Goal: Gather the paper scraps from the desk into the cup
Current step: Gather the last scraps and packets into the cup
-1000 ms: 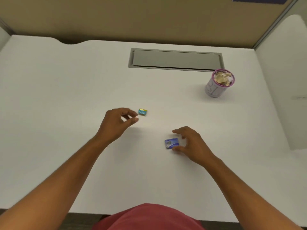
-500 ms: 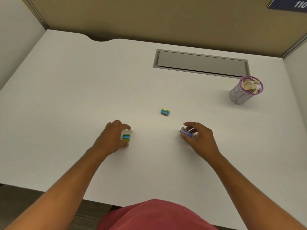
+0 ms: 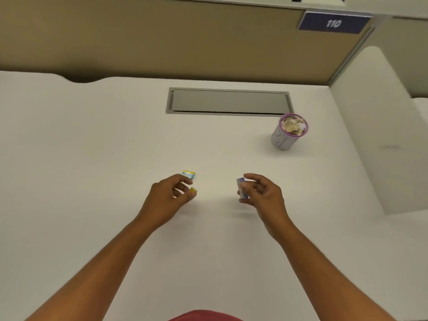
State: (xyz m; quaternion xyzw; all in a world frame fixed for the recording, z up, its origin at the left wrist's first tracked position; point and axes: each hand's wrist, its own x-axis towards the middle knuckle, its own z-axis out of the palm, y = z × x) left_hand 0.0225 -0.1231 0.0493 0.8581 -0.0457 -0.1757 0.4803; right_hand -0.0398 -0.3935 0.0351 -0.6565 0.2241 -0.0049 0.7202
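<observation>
My left hand pinches a small yellow-and-blue paper scrap at its fingertips, just above the white desk. A second yellow-and-blue scrap lies flat on the desk right beyond those fingers. My right hand holds a blue paper scrap on edge between thumb and fingers, lifted off the desk. The grey cup with a pink rim stands upright at the far right, filled with pale paper scraps.
A grey recessed cable hatch lies in the desk behind the hands. A tan partition wall closes the back, with a blue "110" sign. A white side panel borders the desk on the right.
My left hand picked up a yellow-and-blue scrap and moved up toward the second one. My right hand lifted the blue scrap off the desk. The view shifted.
</observation>
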